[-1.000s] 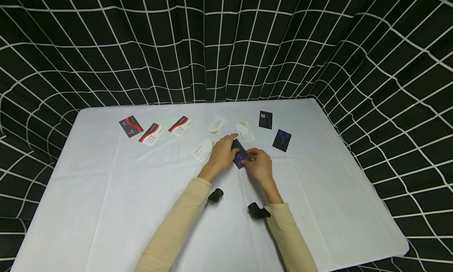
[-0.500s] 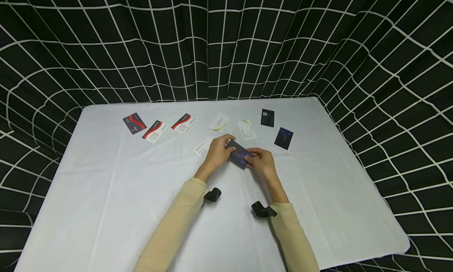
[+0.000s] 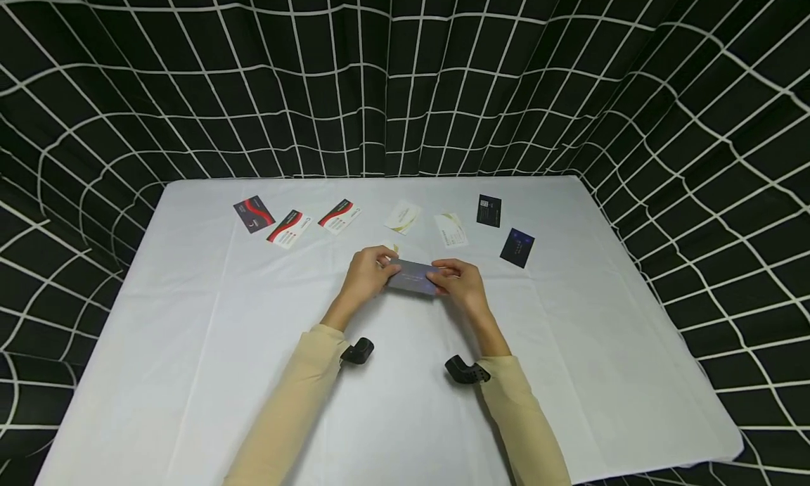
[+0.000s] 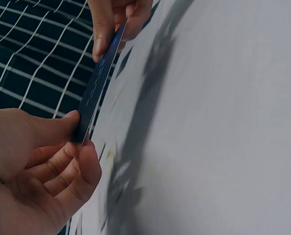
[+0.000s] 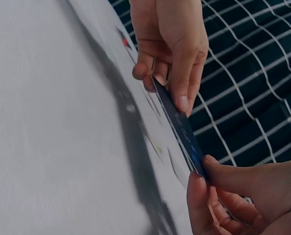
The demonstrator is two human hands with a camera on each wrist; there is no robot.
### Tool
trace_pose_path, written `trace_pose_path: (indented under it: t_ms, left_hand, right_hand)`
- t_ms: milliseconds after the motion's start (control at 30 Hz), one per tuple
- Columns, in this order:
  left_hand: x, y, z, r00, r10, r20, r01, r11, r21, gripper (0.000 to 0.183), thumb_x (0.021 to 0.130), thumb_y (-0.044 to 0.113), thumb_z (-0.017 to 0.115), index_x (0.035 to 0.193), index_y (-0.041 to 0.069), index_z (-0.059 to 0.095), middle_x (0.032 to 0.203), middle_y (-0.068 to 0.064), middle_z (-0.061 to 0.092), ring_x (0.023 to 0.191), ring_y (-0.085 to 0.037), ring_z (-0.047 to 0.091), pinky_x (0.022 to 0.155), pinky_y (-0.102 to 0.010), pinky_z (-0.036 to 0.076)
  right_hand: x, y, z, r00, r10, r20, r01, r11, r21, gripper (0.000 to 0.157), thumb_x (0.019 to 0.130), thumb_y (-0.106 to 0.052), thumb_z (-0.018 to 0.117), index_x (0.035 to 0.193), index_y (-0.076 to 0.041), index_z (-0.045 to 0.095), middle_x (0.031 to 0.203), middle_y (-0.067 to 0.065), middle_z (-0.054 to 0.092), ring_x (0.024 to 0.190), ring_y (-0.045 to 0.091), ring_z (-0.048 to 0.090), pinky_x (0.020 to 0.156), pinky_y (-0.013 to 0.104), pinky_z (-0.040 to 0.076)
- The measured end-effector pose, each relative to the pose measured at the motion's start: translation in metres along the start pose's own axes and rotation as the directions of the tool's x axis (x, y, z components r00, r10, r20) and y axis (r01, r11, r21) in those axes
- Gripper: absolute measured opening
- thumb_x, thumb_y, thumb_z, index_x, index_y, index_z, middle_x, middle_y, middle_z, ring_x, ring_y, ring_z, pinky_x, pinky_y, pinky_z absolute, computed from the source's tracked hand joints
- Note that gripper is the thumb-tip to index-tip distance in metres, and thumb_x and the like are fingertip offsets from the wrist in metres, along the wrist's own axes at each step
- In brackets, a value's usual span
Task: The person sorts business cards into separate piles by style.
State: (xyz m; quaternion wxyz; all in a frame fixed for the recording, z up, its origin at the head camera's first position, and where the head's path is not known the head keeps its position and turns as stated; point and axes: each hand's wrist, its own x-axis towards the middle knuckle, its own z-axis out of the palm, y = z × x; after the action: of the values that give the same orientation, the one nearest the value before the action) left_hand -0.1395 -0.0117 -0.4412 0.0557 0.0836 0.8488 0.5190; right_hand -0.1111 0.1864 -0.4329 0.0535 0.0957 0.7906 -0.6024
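A dark blue business card is stretched level between both hands, over the middle of the white table; glare makes it look greyish in the head view. My left hand pinches its left end between thumb and fingers. At the opposite end, my right hand pinches it the same way. Both wrist views show the card nearly edge-on, raised off the cloth, with a pale lower edge. Whether it is one card or more I cannot tell. Just beyond the left fingertips, a white card is mostly hidden.
On the white tablecloth, red-striped cards lie at the far left. White cards with yellow-green curves lie at the back middle. Two dark cards lie at the right. A black curtain with white grid lines surrounds the table's back and sides.
The held card has turned from slanting to nearly level. My left hand has moved left and down, from the middle to the end of the card; the right hand keeps its pinch.
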Motion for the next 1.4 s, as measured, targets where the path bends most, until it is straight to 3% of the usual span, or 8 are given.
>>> trace_pose_path:
  t_ms: [233,400,633,900,1133,1400]
  left_hand:
    - [-0.019,-0.020,-0.038,0.999,-0.032,0.006,0.032,0.999,0.007,0.026,0.090,0.011,0.072,0.113,-0.001,0.068,0.085,-0.011,0.067,0.042,-0.017,0.055,0.039,-0.024,0.040]
    - [-0.033,-0.034,-0.064,0.997,-0.063,-0.040,0.065,0.997,0.049,0.026,0.089,0.012,0.073,0.111,-0.001,0.069,0.084,-0.012,0.067,0.046,-0.013,0.055,0.043,-0.025,0.042]
    - [-0.053,-0.053,-0.097,0.988,-0.079,-0.130,0.096,0.986,0.136,0.024,0.086,0.012,0.075,0.106,-0.001,0.072,0.079,-0.010,0.068,0.063,-0.017,0.055,0.059,-0.030,0.042]
    - [-0.075,-0.080,-0.136,0.973,-0.131,-0.191,0.164,0.972,0.169,0.024,0.089,0.014,0.072,0.107,-0.002,0.071,0.077,-0.010,0.067,0.065,-0.019,0.053,0.061,-0.031,0.041]
    - [-0.083,-0.092,-0.151,0.958,-0.153,-0.242,0.208,0.953,0.221,0.026,0.089,0.015,0.072,0.109,-0.002,0.070,0.079,-0.010,0.067,0.063,-0.019,0.054,0.060,-0.031,0.041]
    - [-0.086,-0.095,-0.156,0.953,-0.151,-0.264,0.226,0.932,0.283,0.029,0.088,0.016,0.073,0.110,-0.002,0.069,0.084,-0.012,0.070,0.070,-0.024,0.062,0.065,-0.039,0.046]
  right_hand:
    - [0.000,-0.008,0.036,0.996,0.002,0.085,-0.002,1.000,-0.007,0.031,0.086,-0.004,0.075,0.115,0.005,0.067,0.086,0.012,0.067,0.055,0.008,0.061,0.058,0.024,0.055]
    - [-0.002,-0.014,0.067,0.991,-0.012,0.133,0.013,1.000,-0.008,0.028,0.084,-0.002,0.075,0.111,0.004,0.069,0.083,0.011,0.064,0.054,0.010,0.062,0.060,0.030,0.057]
    - [-0.006,-0.025,0.112,0.983,-0.080,0.164,0.099,0.988,-0.115,0.024,0.082,-0.002,0.077,0.104,0.004,0.071,0.074,0.007,0.063,0.049,0.012,0.062,0.053,0.027,0.055]
    - [-0.009,-0.041,0.165,0.962,-0.115,0.249,0.162,0.971,-0.177,0.021,0.083,-0.004,0.077,0.102,0.003,0.071,0.068,0.002,0.058,0.046,0.011,0.059,0.048,0.023,0.052]
    - [-0.007,-0.042,0.191,0.952,-0.119,0.283,0.195,0.946,-0.259,0.021,0.084,-0.007,0.077,0.102,0.002,0.071,0.065,0.000,0.057,0.046,0.011,0.059,0.043,0.014,0.039]
    - [-0.008,-0.041,0.204,0.950,-0.158,0.269,0.247,0.909,-0.337,0.019,0.084,-0.008,0.077,0.100,0.000,0.072,0.063,0.002,0.062,0.042,0.006,0.053,0.042,0.015,0.033]
